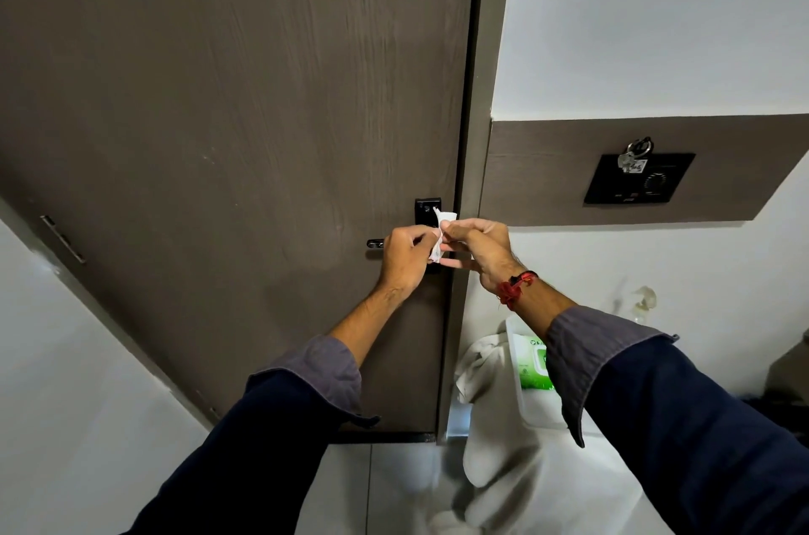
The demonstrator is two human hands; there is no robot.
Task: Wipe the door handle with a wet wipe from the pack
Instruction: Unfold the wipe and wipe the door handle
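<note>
White and crumpled, the wet wipe [439,237] is pinched between both hands right in front of the door handle [375,244], close to the latch edge of the dark brown wood-grain door [245,96]. The left hand [405,256] is curled closed around the lower part of the wipe, knuckles toward the camera, and it hides most of the handle, so only the lever's left tip shows beyond it. The right hand [479,243] grips the wipe's upper part with thumb and fingertips, and a red thread band [516,285] circles its wrist. Whether the wipe touches the handle cannot be told. A small black lock plate [425,210] sits on the door just above the hands. Both forearms wear dark blue sleeves [683,425] with grey turned-back cuffs. Lower right, beside the door frame, the green-and-white pack [532,361] of wipes lies in a white plastic tray [532,407], partly hidden behind the right cuff, with a white cloth [486,381] draped over the tray's left edge. On the brown wall panel to the right, a bunch of keys [634,157] hangs at a black switch plate [639,179].
</note>
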